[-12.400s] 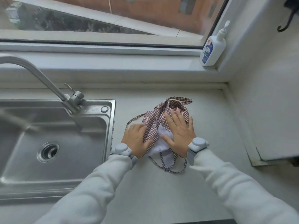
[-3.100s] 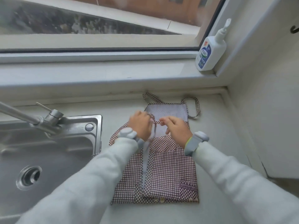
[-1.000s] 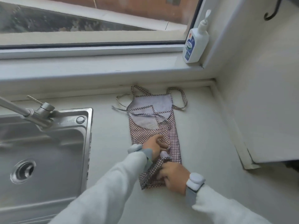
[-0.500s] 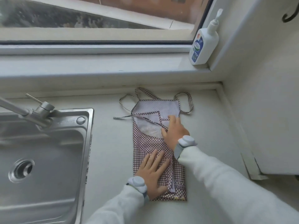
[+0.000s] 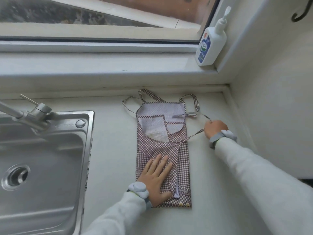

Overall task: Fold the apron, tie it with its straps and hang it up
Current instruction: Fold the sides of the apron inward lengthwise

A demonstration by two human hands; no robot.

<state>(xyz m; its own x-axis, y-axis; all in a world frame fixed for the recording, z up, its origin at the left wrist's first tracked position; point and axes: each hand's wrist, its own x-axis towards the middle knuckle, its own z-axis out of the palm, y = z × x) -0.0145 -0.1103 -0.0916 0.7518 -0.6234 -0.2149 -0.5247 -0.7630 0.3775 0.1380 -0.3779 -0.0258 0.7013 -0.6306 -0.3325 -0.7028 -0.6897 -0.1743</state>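
A brown-and-white checked apron [image 5: 162,150] lies on the pale counter, folded lengthwise into a narrow strip with its pale lining showing at the far end. The neck loop and a strap loop [image 5: 132,102] curl past its far edge. My left hand [image 5: 155,177] lies flat, fingers spread, on the near left part of the strip. To the right of the apron, my right hand [image 5: 215,129] is closed on a thin waist strap [image 5: 194,135], which runs taut from the apron's right edge into the fist.
A steel sink [image 5: 42,167] with a tap [image 5: 30,114] fills the left side. A white pump bottle [image 5: 210,41] stands on the window sill at the back right. A dark wall hook [image 5: 299,14] shows at the top right. The wall closes the counter's right side.
My right hand left the apron's upper part and moved out to the right, taking a strap and pulling it sideways. My left hand stays pressed on the lower part.
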